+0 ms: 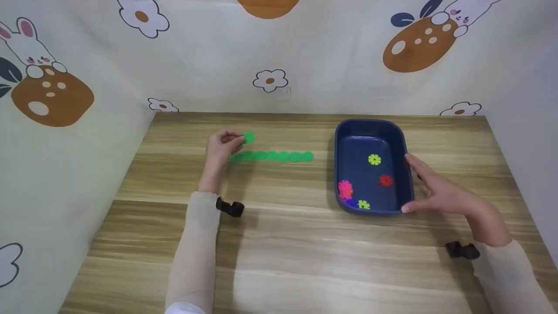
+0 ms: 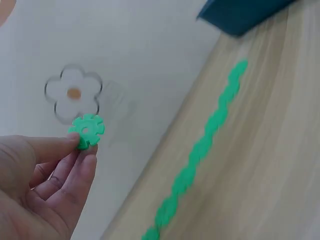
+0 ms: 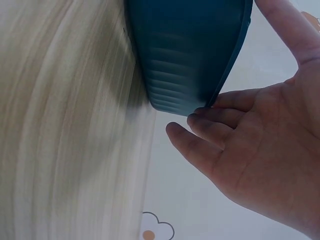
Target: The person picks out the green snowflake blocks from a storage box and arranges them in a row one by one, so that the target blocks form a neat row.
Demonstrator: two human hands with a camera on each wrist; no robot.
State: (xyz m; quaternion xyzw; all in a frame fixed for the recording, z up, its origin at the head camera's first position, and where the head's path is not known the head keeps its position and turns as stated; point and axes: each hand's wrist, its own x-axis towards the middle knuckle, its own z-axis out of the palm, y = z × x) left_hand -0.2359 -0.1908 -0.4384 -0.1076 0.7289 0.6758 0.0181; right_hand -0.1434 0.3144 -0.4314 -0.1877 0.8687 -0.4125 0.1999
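Observation:
My left hand (image 1: 221, 146) pinches a green snowflake disc (image 2: 88, 131) between thumb and fingers, its notched edge and centre hole in plain sight. Below the hand, a row of green snowflake discs (image 1: 283, 156) lies on the table, its left end partly behind the hand. On the right, my right hand (image 1: 449, 192) touches the right side of a dark blue bin (image 1: 409, 192), fingers and thumb spread along its rim. Inside the bin are a yellow-green disc (image 1: 374, 159), a red disc (image 1: 386, 180) and a small cluster of pink, orange and blue discs (image 1: 345, 190).
The wood-grain table (image 1: 296, 257) meets a pale patterned wall covering (image 1: 209, 65) at its back edge, with more covering along the left and right. Another yellow-green disc (image 1: 363, 204) lies at the bin's near wall. Black wrist cameras (image 1: 231, 206) sit at both cuffs.

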